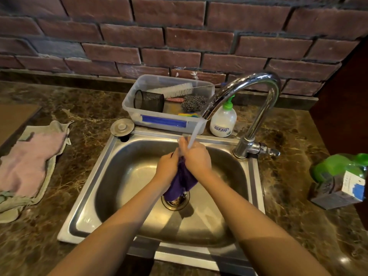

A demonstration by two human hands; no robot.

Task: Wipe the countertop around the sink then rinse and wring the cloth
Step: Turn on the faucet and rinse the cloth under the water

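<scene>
Both my hands hold a purple cloth (180, 183) over the steel sink (91, 176), under water running from the chrome faucet (256, 92). My left hand (167, 165) grips the cloth's left side. My right hand (196, 156) is closed on its top, and the stream falls onto that hand. The cloth's lower end hangs bunched just above the drain (176, 202). Brown marble countertop (83, 108) surrounds the sink.
A clear plastic bin (159, 118) with brushes, a mesh cup and steel wool stands behind the sink. A soap pump bottle (224, 120) is beside it. Pink and grey rags (29, 162) lie at left. A green bottle (338, 168) and a box (338, 188) sit at right.
</scene>
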